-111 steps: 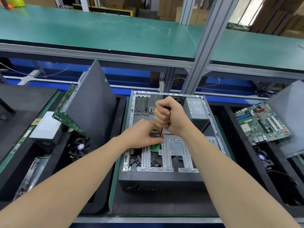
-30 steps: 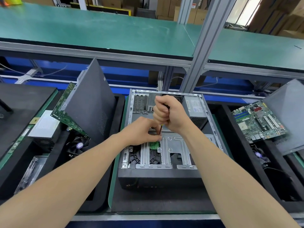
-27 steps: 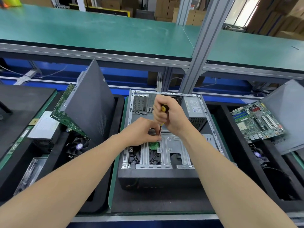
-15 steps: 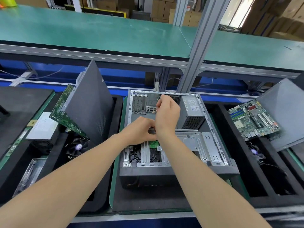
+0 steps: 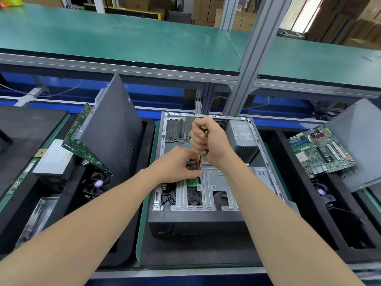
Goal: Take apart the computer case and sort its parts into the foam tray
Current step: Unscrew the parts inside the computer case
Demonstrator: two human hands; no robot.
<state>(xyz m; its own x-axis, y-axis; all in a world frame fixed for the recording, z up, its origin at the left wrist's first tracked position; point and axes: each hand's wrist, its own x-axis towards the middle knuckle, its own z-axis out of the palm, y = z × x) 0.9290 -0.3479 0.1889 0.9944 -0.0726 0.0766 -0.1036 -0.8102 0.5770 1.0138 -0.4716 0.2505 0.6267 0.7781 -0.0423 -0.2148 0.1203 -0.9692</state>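
Observation:
The open computer case (image 5: 206,223) lies flat in front of me, its metal drive cage (image 5: 214,182) facing up and a grey power supply (image 5: 242,139) at its back right. My right hand (image 5: 208,141) grips a yellow-and-black screwdriver (image 5: 200,159) held upright, tip down at the cage. My left hand (image 5: 177,168) pinches the shaft near the tip, just above a small green board (image 5: 193,182). The tip itself is hidden by my fingers.
A black foam tray (image 5: 68,205) at left holds a side panel (image 5: 111,137), a green motherboard (image 5: 82,141), a power supply (image 5: 51,159) and a fan (image 5: 97,184). Another tray at right holds a motherboard (image 5: 319,151), a panel (image 5: 358,145) and a fan. A green shelf runs behind.
Half a second ago my right hand had lifted toward the back of the case; it is now back down, gripping the screwdriver upright over the cage. My left hand stayed by the tip.

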